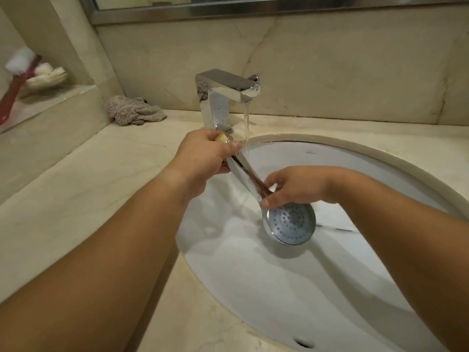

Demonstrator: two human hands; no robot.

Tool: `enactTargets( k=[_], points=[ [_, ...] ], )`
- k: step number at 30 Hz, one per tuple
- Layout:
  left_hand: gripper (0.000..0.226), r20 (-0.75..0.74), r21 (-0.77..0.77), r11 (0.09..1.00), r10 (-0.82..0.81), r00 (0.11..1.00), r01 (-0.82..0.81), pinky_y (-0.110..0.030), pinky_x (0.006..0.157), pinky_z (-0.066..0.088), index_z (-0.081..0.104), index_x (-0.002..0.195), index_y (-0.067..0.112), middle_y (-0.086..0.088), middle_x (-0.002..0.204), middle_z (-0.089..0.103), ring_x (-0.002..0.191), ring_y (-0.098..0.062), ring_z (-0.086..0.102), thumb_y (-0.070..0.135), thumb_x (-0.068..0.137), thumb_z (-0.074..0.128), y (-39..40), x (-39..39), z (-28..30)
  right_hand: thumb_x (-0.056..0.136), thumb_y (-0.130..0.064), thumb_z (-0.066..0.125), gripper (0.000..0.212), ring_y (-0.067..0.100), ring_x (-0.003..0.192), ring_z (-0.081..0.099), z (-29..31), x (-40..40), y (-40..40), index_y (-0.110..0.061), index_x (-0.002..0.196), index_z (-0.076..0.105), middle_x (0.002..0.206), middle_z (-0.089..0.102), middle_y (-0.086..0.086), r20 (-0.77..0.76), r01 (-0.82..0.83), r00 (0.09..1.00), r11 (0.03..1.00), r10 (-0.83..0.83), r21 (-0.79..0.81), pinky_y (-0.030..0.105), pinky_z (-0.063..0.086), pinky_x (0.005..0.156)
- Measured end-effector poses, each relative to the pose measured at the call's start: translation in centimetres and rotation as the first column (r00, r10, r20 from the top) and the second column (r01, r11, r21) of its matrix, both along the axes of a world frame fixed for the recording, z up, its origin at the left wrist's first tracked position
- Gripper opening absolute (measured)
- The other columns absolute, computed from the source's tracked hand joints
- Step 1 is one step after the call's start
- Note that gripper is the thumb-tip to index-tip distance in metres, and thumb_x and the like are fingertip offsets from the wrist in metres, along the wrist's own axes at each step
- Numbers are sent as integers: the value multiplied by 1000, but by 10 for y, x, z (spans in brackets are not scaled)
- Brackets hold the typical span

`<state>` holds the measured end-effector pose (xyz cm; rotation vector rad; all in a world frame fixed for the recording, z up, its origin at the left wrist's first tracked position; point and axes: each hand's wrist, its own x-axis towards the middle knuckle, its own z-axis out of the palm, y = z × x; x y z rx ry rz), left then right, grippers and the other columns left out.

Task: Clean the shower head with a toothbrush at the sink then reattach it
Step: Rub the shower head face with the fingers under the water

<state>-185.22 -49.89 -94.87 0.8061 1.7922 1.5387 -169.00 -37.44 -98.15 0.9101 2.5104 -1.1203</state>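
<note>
From the head view, the shower head [291, 222] hangs over the sink [317, 288], face up, just beside the tap [225, 92], whose water runs past its handle. The left hand [205, 156] has its grip closed round the handle's end; the right hand [294, 186] pinches the neck. A grey cloth [134, 110] lies on the bench [88, 179] near the tap.

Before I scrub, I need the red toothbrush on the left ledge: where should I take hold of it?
Grip the toothbrush by the bare red handle, low down, coming from the right, the sink side. It leans with the white bristle head up, so the handle is the free part. Both hands, left and right, hold the shower head; free one first.
</note>
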Motion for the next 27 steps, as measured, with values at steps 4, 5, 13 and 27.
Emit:
enactTargets(
  k=[4,5,13,27],
  points=[
    [16,41,16,998,56,998,-57,-37,77,64,69,110,5,-12,96,72,86,-27,73,3,95,68,5,-4,1,73,-30,86,43,29,102,68,-15,16,8,-31,110,65,111,70,7,7,57,998,977,-57,-205,51,60,83],
    [12,45,15,997,70,997,-71,-36,76,64,69,106,7,-10,93,72,84,-26,73,4,95,68,5,-5,1,73,-25,87,44,30,102,68,-18,19,11,-29,110,65,111,70,9,-26,94,994,967,-103,-238,51,60,84],
    [17,20,-240,956,-167,986,167,-34,63,61,67,95,3,-6,73,63,55,-13,64,-10,84,70,-24,-7,9,66,-11,76,62,29,95,70,-23,47,46,-13,126,59,116,71,16,-293,311,722,671,-627,-673,43,58,77],
    [50,20,-412,854,-340,940,318,-45,89,58,60,129,15,-11,115,71,106,-32,69,54,98,58,24,18,-1,86,-12,73,33,30,93,72,-8,-12,17,-7,117,64,106,73,17,-481,263,615,737,-626,-622,41,58,86]
  ],
)
